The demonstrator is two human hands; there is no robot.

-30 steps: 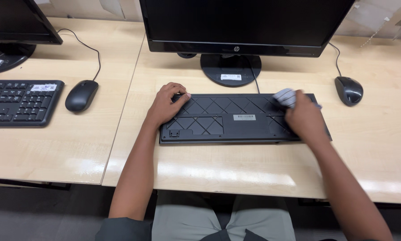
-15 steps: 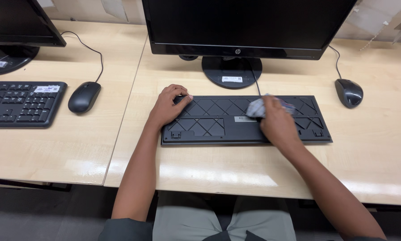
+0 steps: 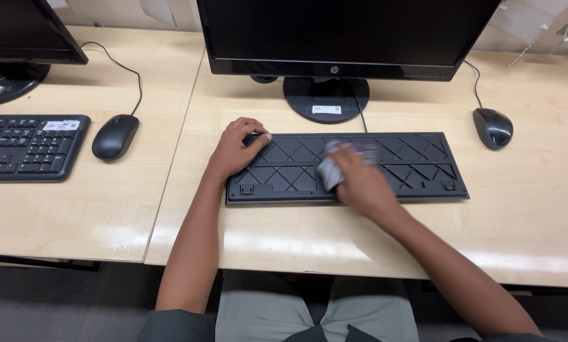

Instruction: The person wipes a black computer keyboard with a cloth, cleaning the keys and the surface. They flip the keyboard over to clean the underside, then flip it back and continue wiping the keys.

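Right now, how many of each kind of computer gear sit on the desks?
Monitors: 2, one ahead, one at far left
Keyboards: 2, one flipped underside up, one at left
Mice: 2, left, right
Total: 6

monitor stand (image 3: 326,99) behind keyboard (image 3: 417,166), mouse (image 3: 493,127) right

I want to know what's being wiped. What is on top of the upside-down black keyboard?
On the keyboard lie the left hand, at its left end, and the right hand, pressing a grey cloth near the middle. The keys face down, hidden against the desk.
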